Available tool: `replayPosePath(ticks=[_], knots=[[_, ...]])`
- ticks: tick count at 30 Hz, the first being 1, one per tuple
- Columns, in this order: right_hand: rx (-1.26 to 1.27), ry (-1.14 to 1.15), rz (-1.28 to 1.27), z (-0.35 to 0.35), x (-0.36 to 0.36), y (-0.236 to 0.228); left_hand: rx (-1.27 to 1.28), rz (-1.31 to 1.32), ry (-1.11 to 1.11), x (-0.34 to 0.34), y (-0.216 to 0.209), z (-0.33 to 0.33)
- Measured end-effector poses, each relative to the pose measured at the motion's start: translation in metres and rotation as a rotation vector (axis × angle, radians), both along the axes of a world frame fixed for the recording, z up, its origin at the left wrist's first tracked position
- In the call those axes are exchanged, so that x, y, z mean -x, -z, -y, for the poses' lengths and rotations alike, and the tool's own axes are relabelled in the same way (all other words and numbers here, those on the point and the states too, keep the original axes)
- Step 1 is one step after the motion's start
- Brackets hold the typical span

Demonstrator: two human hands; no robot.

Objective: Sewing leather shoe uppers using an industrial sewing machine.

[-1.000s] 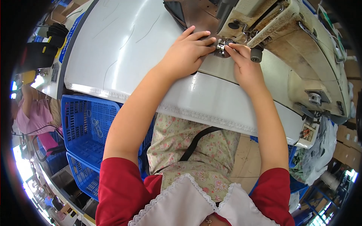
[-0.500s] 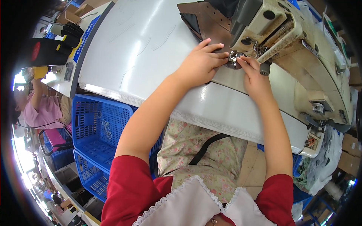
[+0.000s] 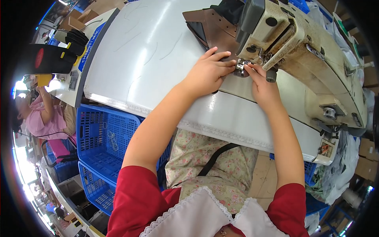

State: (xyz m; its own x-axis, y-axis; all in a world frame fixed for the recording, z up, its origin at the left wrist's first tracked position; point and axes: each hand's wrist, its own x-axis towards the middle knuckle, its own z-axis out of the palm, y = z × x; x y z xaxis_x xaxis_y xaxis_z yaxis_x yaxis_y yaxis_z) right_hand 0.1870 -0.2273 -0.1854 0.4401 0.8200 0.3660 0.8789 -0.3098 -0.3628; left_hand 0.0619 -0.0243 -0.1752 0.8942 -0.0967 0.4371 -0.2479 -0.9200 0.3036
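In the head view, the sewing machine (image 3: 312,55) is the landmark. The brown workpiece (image 3: 219,35), perforated and joined to black material (image 3: 229,12), lies on the white tabletop (image 3: 130,51) just left of the machine's head, its near part beneath the left hand and reaching toward the presser foot (image 3: 241,68). The left hand (image 3: 206,75) rests on it with fingers extended and loosely spread, not curled round anything. The right hand (image 3: 264,85) is on the other side of the presser foot, thumb and forefinger drawn together beside it; whether they pinch something cannot be told.

Fingertips of both hands are very near the machine's needle area, so a stitch started now could catch a finger. If the flat left hand pressed unevenly, the workpiece might skew or pucker under the foot.

The needle point is not discernible, and the machine's head cuts off the workpiece's right side. The left palm covers its near edge. Thin dark lines on the tabletop, left of the machine, could be threads or marks.
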Motion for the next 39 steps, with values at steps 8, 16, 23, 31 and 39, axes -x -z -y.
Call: replayPosePath(ticks=[8,16,23,31,39], knots=[[-0.088,-0.031,-0.036,-0.001,0.0,0.0,-0.014,0.003,0.0,0.0,0.0,0.0],[-0.083,-0.011,-0.046,-0.001,0.003,-0.003,0.006,-0.016,-0.002,0.002,-0.002,0.001],[-0.114,-0.021,-0.037,-0.001,0.0,-0.001,0.008,-0.015,0.0,0.002,-0.004,0.001],[-0.191,-0.04,-0.204,0.031,0.018,-0.025,0.03,-0.032,0.015,-0.005,-0.001,0.006],[-0.778,1.119,0.263,0.312,-0.057,-0.097,-0.009,-0.073,-0.033,0.002,-0.009,0.005]])
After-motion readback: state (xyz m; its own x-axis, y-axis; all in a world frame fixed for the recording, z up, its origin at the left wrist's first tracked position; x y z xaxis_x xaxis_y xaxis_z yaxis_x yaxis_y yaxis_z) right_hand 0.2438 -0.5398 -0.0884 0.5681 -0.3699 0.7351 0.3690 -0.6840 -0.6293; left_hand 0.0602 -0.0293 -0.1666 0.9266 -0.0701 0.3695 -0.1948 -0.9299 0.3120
